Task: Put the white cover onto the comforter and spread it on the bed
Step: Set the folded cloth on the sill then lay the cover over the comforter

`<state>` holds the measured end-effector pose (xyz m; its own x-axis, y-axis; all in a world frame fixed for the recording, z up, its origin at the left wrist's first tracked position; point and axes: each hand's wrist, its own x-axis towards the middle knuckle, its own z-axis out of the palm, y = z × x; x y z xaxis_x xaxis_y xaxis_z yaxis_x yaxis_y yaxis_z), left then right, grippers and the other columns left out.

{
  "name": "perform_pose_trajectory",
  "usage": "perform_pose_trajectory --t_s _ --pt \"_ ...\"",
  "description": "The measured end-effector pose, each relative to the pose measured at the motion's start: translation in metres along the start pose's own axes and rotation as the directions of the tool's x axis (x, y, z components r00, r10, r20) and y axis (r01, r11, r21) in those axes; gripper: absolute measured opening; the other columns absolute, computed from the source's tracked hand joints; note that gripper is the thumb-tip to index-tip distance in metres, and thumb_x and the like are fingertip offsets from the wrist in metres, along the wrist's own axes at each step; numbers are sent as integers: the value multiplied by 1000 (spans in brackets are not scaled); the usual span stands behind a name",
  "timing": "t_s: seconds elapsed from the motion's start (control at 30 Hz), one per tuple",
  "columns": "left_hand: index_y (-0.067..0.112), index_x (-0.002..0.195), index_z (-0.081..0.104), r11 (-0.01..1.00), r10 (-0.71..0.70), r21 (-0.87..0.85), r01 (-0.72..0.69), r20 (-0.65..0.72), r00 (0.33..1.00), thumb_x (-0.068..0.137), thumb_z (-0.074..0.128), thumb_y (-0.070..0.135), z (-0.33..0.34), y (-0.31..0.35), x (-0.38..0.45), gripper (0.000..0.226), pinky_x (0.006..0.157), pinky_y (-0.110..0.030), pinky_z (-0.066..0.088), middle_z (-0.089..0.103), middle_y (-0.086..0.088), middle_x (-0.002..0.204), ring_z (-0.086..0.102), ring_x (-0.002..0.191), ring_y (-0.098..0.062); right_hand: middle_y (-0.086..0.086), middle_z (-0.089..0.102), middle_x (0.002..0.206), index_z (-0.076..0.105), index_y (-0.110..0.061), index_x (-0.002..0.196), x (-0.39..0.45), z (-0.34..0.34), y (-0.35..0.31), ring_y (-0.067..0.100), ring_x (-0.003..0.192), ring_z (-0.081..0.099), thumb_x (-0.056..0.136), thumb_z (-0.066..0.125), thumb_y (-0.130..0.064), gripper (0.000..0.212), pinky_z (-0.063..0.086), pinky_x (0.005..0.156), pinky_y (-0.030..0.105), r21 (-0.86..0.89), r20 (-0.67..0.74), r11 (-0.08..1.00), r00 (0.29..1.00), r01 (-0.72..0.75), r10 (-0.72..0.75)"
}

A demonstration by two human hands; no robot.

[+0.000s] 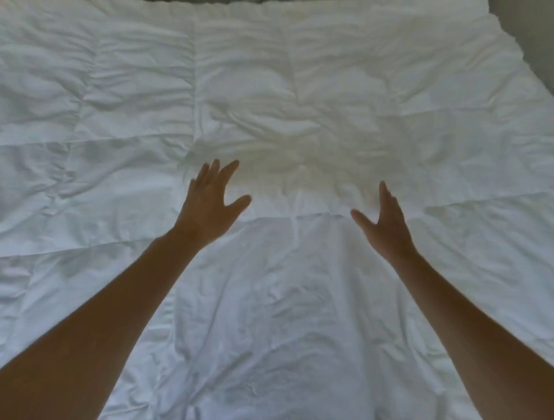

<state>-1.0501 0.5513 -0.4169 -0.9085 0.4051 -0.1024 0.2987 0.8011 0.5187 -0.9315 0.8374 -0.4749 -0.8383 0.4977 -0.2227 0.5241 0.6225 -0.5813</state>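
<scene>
A white quilted comforter (120, 105) lies spread flat and fills almost the whole view, with stitched squares and many wrinkles. A thinner white cover (284, 299) lies on top of it in the near middle, folded into a strip; its far edge runs across at about the level of my wrists. My left hand (209, 204) hovers over that far edge with fingers spread, holding nothing. My right hand (386, 221) is held edge-on a little to the right, fingers straight, thumb out, also holding nothing. Both forearms reach in from the bottom corners.
A dark strip (204, 1) shows beyond the comforter's far edge at the top. Grey floor or wall (533, 45) shows past the comforter's right edge in the upper right corner.
</scene>
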Motion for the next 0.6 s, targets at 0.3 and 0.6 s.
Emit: perform_pose_trajectory --t_s 0.3,0.6 --pt "1 137 42 831 -552 43 555 -57 832 78 63 56 121 -92 -217 83 90 -53 45 55 -27 126 54 111 -46 27 32 149 37 -10 145 -200 75 142 45 137 30 86 45 -64 80 23 109 58 -366 -181 883 953 -295 243" --pt "8 120 54 680 -694 -149 718 186 696 75 67 51 105 -74 -272 63 79 -44 46 65 -12 96 60 96 -40 16 63 112 31 -21 142 -262 50 117 39 106 58 86 60 -51 70 42 84 42 -48 -87 818 818 -573 568"
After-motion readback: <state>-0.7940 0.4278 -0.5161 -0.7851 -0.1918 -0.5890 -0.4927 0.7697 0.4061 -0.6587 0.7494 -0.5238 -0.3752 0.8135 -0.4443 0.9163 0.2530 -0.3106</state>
